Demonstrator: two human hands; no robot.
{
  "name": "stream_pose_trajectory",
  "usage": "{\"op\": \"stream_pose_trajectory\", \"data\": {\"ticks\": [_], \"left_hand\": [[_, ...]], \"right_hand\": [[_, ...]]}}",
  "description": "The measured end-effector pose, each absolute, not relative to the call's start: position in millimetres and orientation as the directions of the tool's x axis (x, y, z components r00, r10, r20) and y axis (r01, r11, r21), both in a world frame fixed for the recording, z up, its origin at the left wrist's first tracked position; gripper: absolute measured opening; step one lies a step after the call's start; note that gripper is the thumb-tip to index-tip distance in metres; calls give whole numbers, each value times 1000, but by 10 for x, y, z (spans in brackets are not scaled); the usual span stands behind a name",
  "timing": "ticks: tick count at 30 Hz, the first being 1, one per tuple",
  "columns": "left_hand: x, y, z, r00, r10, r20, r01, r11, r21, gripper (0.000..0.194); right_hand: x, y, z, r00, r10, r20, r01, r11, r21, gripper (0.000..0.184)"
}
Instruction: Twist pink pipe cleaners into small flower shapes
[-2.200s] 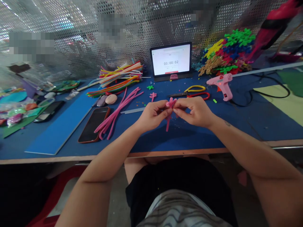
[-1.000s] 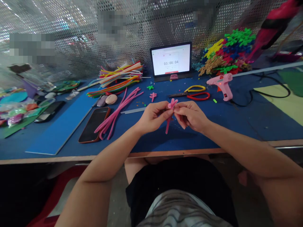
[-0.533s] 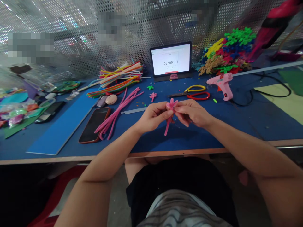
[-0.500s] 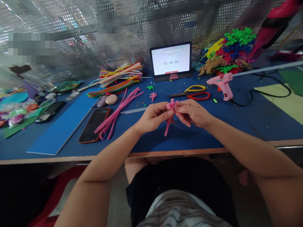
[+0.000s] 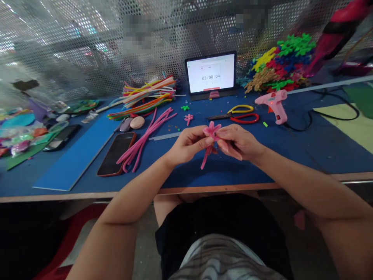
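A pink pipe-cleaner flower (image 5: 211,129) with looped petals is held between both hands above the table's front part, its stem end hanging down. My left hand (image 5: 189,144) pinches it from the left with thumb and fingers. From the right, my right hand (image 5: 240,142) grips a petal between thumb and forefinger, its other fingers curled below. Just beyond the hands lie a small pink flower (image 5: 188,118) and a small green one (image 5: 185,108). Several loose pink pipe cleaners (image 5: 145,140) rest to the left, partly across a phone (image 5: 112,155).
Scissors (image 5: 233,115) and a pink glue gun (image 5: 274,105) lie to the right. A tablet (image 5: 211,74) stands at the back, between bundled pipe cleaners (image 5: 148,95) and a colourful pile of pipe-cleaner shapes (image 5: 279,62). A blue board (image 5: 72,155) is on the left.
The flower has turned slightly in my fingers, and its petals show more openly. Its hanging stem has swung a little left. My right hand's lower fingers have shifted slightly down and right.
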State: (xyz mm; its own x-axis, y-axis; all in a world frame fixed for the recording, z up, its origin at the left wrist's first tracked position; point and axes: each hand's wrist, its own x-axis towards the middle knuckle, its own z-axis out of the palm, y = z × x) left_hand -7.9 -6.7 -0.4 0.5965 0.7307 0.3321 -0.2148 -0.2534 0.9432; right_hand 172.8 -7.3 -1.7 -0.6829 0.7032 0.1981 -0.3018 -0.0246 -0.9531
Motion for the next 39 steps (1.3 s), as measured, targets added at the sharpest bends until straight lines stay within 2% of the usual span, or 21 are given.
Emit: {"op": "stream_pose_trajectory", "data": {"ticks": [4,9,14,22,28,33,39], "left_hand": [[-78,-58,-23,603,722,339,-236,-244,941,18],[-85,-23,-48,620,701,353,-301,-203,932,14],[-79,-31,-69,641,697,321,-294,-163,942,15],[-50,19,-53,448,839,308,-149,-270,951,23],[-43,30,-33,379,882,280,-150,-241,959,26],[-62,61,-26,351,906,235,-206,-170,964,26],[-48,51,-13,388,896,216,-244,-126,962,25]], "right_hand": [[1729,-76,-31,-670,709,220,-292,20,-956,37],[1737,-30,-42,-559,769,311,-295,167,-941,19],[1739,-4,-62,-589,738,330,-344,140,-929,16],[1755,18,18,-538,763,358,-118,352,-928,25],[1748,97,-86,-501,815,290,-5,332,-943,40],[1744,101,-107,-632,758,158,23,223,-975,26],[1727,79,-105,-652,736,183,-72,181,-981,20]]}}
